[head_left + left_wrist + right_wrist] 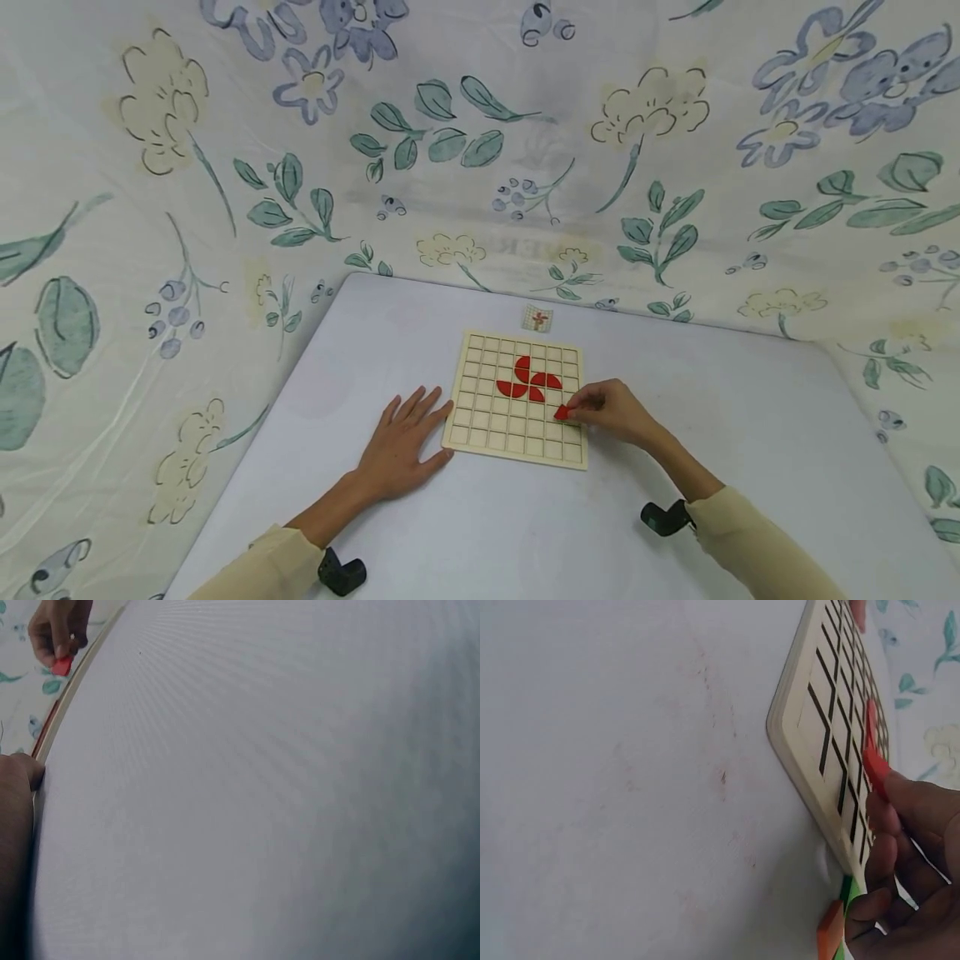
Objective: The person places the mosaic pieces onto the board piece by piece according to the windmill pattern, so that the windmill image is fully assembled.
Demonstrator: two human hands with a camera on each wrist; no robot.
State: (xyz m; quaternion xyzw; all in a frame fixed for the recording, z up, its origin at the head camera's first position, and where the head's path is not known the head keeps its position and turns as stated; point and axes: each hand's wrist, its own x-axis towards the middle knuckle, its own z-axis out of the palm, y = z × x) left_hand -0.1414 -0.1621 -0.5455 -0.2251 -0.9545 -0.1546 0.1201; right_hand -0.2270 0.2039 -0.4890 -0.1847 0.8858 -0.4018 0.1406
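Note:
A pale wooden grid board lies on the white table. On it, several red quarter-round pieces form a pinwheel. My right hand pinches another red piece between thumb and fingertips over the board's right side; the right wrist view shows this red piece tilted above the grid. My left hand lies flat with fingers spread, its thumb and fingertips at the board's left edge. Close to my right hand's lower fingers are an orange piece and a green piece, partly hidden.
A small card with a red pinwheel on a grid lies behind the board. Floral cloth hangs behind and beside the table. Black wrist devices are worn at both sleeves.

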